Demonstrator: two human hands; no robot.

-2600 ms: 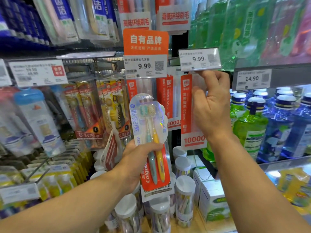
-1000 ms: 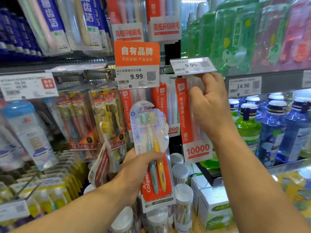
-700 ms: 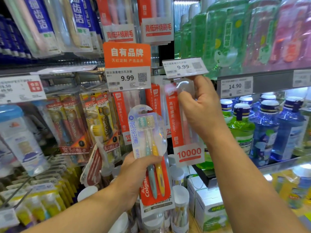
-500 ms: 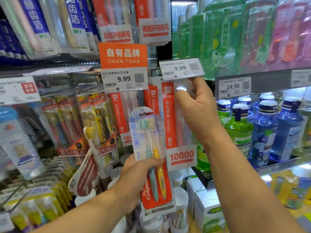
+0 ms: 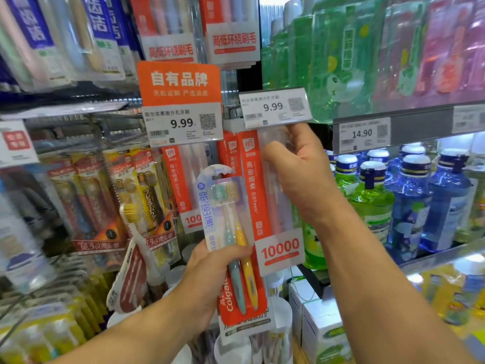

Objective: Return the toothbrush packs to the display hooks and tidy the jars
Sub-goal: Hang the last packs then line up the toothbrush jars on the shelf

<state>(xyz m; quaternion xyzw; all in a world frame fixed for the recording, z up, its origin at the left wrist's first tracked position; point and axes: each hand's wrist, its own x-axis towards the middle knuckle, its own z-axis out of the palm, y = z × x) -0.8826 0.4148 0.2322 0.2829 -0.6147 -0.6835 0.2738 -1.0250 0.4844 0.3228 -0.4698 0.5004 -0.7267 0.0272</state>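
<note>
At the bottom, the clear jars [image 5: 275, 337] with white lids stand on the shelf. Above them the left hand [image 5: 210, 274] has its grip closed around the Colgate toothbrush pack [image 5: 236, 248], held upright before the display. Farther up, the right hand [image 5: 301, 177] pinches the top of the orange toothbrush pack [image 5: 265, 195], just under the 9.99 price tag [image 5: 275, 107]. Behind stand mouthwash bottles [image 5: 409, 203].

Shelf [image 5: 430, 119] carries mouthwash bottles [image 5: 372, 206]; hooks hold toothbrush packs [image 5: 181, 185].
</note>
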